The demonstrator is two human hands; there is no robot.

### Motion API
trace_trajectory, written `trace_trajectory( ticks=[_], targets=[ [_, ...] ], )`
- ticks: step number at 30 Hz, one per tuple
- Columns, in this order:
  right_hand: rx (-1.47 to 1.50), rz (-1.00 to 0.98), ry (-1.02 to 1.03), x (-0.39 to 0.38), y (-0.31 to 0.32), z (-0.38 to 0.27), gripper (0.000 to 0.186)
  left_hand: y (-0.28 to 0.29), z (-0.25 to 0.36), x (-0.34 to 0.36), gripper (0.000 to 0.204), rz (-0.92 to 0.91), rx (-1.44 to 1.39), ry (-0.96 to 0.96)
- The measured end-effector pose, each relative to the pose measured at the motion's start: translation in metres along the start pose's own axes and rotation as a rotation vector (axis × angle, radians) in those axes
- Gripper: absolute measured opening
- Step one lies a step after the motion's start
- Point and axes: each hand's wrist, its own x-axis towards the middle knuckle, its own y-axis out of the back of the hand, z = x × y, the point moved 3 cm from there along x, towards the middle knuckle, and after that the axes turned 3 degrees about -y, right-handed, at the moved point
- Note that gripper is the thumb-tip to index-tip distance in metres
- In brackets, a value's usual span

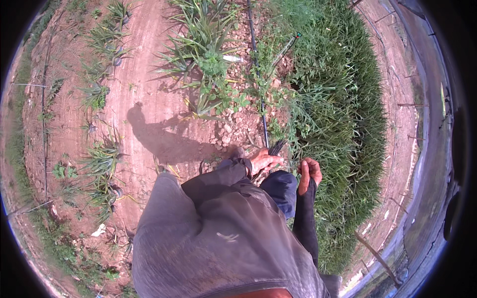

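Note:
My left hand [263,161] is in front of my body, fingers closed around a bundle of thin dark strips [277,146] that fan out past the knuckles. Just to its right, my right hand [309,174] is raised with thumb and fingertips pressed together. Whatever that pinch holds is too small to make out. A narrow gap lies between the two hands, with green stems behind it. Below them shows a dark blue trouser leg [281,191]. The right hand is nearest to the dense grassy green crop [343,124].
A black irrigation pipe [256,59] runs away from my hands along stony soil. Beside it a thin stake with a small sprinkler head [298,35] leans. Spiky-leaved plants [198,49] line the left, near a white bottle-like object [232,58]. Wooden posts [377,256] edge the right.

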Motion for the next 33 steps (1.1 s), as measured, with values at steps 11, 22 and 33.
trace_trajectory(
  ticks=[11,22,33],
  targets=[
    [-0.747,-0.858,0.095,0.179,-0.113,-0.04,0.018,0.107,0.083,0.077,0.02,-0.032,0.079,0.089],
    [-0.756,-1.063,0.188,0.263,-0.2,-0.085,0.015,0.15,0.229,0.138,0.021,-0.027,0.238,0.09],
    [-0.406,-0.367,-0.125,0.326,-0.126,-0.055,0.024,0.158,0.342,0.261,0.033,0.157,0.165,0.147]
  ],
)
